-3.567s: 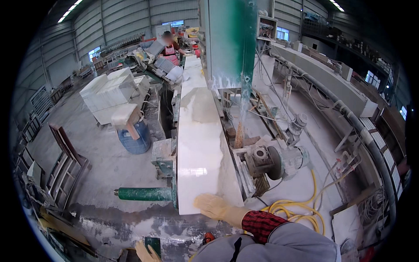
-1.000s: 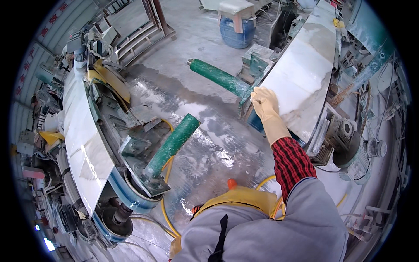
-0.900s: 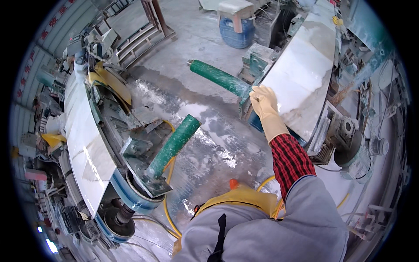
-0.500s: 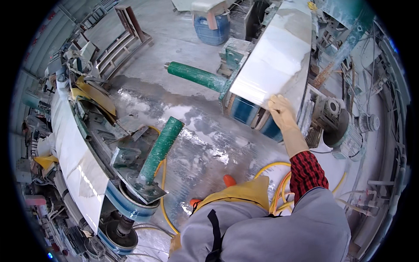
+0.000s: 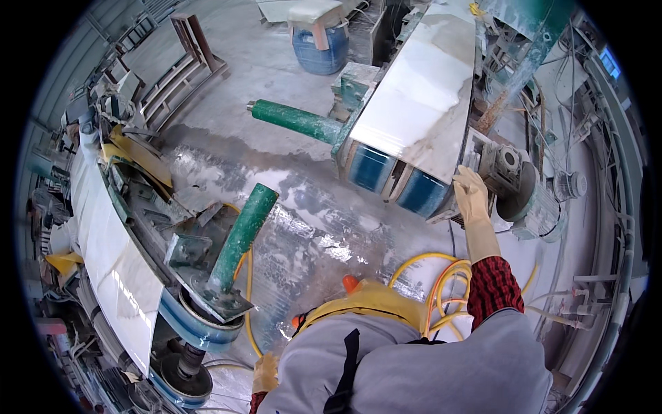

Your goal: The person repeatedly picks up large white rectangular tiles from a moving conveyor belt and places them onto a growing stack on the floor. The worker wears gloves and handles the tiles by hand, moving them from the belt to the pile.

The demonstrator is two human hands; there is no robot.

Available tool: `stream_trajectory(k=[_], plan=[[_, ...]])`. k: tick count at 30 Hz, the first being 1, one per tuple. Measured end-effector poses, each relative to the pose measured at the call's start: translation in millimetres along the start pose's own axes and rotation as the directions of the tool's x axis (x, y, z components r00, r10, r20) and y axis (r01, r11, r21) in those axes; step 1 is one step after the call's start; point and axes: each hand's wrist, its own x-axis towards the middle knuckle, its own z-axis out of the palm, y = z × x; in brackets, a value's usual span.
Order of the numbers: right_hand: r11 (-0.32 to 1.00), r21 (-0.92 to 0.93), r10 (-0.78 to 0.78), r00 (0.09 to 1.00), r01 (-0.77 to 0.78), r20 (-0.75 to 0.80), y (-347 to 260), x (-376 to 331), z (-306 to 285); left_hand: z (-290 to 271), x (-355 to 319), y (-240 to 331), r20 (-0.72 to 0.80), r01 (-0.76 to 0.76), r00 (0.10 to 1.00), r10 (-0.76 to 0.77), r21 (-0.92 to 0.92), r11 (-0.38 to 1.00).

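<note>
A white stone slab (image 5: 414, 90) with a grey-brown patch along one side lies on blue conveyor rollers (image 5: 422, 193) at the upper right. My right hand (image 5: 472, 193), in a cream rubber glove, is at the slab's near right corner. Its fingers are stretched forward, with nothing visible in them. Low beside my body hangs my left hand (image 5: 265, 375), gloved too, its fingers hidden. Another glossy white slab (image 5: 131, 276) rests on the conveyor to my left. Two green rollers (image 5: 245, 234) stick out between the conveyors.
Yellow hose (image 5: 441, 279) coils on the wet floor near my feet. A motor (image 5: 507, 165) stands right of the slab. Farther off are a blue barrel (image 5: 321, 48) and a brown metal rack (image 5: 186, 69). Yellow sheets (image 5: 141, 155) lie at the left conveyor.
My right hand has moved off the slab's top toward its near right corner. More of the blue rollers shows. My left hand has come further into view, and the view has shifted slightly.
</note>
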Motion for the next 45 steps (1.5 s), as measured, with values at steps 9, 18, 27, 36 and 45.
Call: stream_trajectory(k=[9,18,27,36,45], plan=[[0.887,0.44,-0.18,0.983,0.144,0.041,-162.4,10.0,115.5,34.4,-69.2,-14.4,-0.128,-0.059,0.99,0.055,-0.023,0.998],[0.675,0.732,-0.602,0.501,-0.096,0.622,-375.6,-103.0,214.1,131.0,-181.6,-21.4,-0.205,0.228,0.952,-0.229,-0.029,0.973],[0.722,0.692,-0.692,-0.03,-0.028,0.721,-513.9,-167.6,200.7,264.8,-197.6,-64.9,-0.245,0.228,0.919,-0.31,-0.313,0.922],[0.614,0.789,-0.785,-0.095,0.014,0.612,-674.3,-250.4,189.0,218.9,-217.8,-151.4,-0.454,0.236,0.752,-0.479,-0.492,0.838],[0.466,0.872,-0.861,0.306,0.151,0.407,-765.3,-254.0,213.6,189.4,-252.5,-228.4,-0.463,0.352,0.667,-0.584,-0.495,0.794]])
